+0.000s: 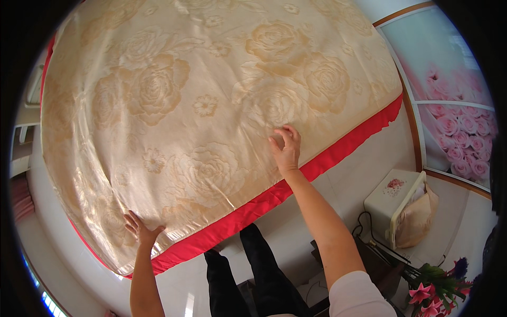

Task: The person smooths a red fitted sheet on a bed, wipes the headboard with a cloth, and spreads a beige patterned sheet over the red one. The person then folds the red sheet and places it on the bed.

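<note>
A shiny cream-gold bedspread [206,107] with woven roses covers the bed before me, its surface crossed by a few creases. Along the near side hangs a red fabric border [245,214]. My left hand [143,231] rests on the cloth near the lower left corner, fingers spread. Farther right, my right hand [287,146] is over the bedspread with its fingers curled and apart. Nothing shows between the fingers of either hand. Whether the right fingertips touch the cloth is hard to tell.
At right stands a white bin [384,198] with a beige cloth in its mouth. Pink artificial flowers [425,295] and a black cable [362,218] are at lower right. A rose-printed sliding door [459,134] borders the right side. Pale tiles [182,293] cover the floor.
</note>
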Demonstrator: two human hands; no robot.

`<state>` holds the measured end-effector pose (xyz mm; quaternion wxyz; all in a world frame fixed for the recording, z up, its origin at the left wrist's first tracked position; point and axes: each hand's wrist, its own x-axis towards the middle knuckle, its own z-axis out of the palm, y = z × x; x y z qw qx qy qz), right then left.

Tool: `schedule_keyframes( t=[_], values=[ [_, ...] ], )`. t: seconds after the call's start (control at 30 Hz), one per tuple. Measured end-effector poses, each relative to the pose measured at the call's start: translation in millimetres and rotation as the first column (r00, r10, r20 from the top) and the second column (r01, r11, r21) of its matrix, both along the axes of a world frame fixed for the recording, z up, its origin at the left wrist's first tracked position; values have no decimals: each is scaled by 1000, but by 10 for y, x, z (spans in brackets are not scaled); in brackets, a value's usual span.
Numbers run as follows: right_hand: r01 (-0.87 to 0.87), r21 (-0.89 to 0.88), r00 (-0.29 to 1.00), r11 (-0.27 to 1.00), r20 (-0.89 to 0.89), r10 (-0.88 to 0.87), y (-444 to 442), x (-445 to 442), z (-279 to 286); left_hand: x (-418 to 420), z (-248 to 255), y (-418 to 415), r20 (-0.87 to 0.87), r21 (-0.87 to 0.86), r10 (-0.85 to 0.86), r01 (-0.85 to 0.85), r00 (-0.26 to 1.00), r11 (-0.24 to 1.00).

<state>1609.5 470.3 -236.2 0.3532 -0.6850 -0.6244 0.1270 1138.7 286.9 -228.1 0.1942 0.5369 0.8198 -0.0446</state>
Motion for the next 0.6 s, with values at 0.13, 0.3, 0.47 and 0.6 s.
schedule_keyframes(
  t=[0.13, 0.3, 0.47, 0.6],
  values=[
    [12, 19, 1000, 1000, 27, -12, 17, -45, 11, 215, 266, 186, -4, -148, 182, -180, 983, 972],
    [-36, -169, 931, 985, 354, 95, -174, -441, 5, 195, 232, 156, -65, -199, 214, -223, 975, 954],
    [-389, -364, 826, 846, 269, 496, -711, -1674, 228, 206, 425, 272, -60, -273, 262, -269, 963, 924],
    [-576, -458, 644, 676, 255, 721, -1368, -2623, 244, 21, 465, 95, -5, -124, 200, -199, 980, 972]
  ],
)
